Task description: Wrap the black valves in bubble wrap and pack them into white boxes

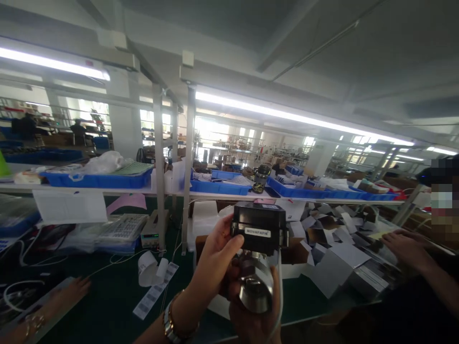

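Note:
Held up in front of me is a motorized valve (258,234): a black box-shaped actuator with a pale label on its front, above a shiny steel valve body. My left hand (217,251), with a watch at the wrist, grips the left side of the black actuator, the thumb across its front. Below it, my right hand (251,320) is wrapped around the steel body, its fingers partly hidden behind the metal. A white cable (280,291) runs down along the valve's right side.
A co-worker's hand (73,291) lies on the bench at left; another person's hand (401,246) is among white boxes (337,270) at right. A label strip (156,291) and paper roll (147,270) sit beside a power supply (150,234). Blue trays (220,187) line the shelf.

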A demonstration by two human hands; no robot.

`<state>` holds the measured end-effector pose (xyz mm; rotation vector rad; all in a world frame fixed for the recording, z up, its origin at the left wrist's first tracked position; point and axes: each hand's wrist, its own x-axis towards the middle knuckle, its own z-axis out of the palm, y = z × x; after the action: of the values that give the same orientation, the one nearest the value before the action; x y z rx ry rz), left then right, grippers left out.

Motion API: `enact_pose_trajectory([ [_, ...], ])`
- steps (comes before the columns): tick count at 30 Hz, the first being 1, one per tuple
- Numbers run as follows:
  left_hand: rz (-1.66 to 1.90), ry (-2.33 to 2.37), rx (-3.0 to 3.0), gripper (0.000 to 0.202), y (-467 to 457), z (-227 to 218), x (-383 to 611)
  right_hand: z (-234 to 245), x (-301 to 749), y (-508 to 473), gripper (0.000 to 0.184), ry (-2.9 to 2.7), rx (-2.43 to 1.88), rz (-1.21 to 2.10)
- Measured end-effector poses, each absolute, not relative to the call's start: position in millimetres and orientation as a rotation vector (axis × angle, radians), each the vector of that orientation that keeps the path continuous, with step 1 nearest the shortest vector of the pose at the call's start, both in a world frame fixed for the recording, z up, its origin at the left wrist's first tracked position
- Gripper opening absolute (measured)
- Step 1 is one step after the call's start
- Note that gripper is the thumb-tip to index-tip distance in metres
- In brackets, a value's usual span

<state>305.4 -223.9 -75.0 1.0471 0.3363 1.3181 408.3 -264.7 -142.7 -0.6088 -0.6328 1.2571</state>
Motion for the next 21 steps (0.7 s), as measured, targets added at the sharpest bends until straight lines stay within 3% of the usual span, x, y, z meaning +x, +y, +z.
enact_pose_trajectory([
  [7, 1.351, 0.485, 1.05, 0.062, -225.2, -64.7, 303.5, -129.0, 401.2, -269.5, 0.048, -0.539, -0.363, 1.337],
  [12, 1.359, 0.419, 1.099, 0.065, -217.2, -61.6, 303.3, -136.8, 403.8, -263.1, 0.05, -0.547, -0.412, 1.127],
  [17, 1.281, 0.374, 1.176, 0.07, -214.3, -57.7, 305.4, -145.8, 415.2, -258.4, 0.077, -0.574, -0.563, 0.84],
  [21, 1.318, 0.403, 1.16, 0.073, -219.7, -50.4, 309.5, -153.3, 425.4, -257.8, 0.062, -0.628, -0.71, 0.672],
])
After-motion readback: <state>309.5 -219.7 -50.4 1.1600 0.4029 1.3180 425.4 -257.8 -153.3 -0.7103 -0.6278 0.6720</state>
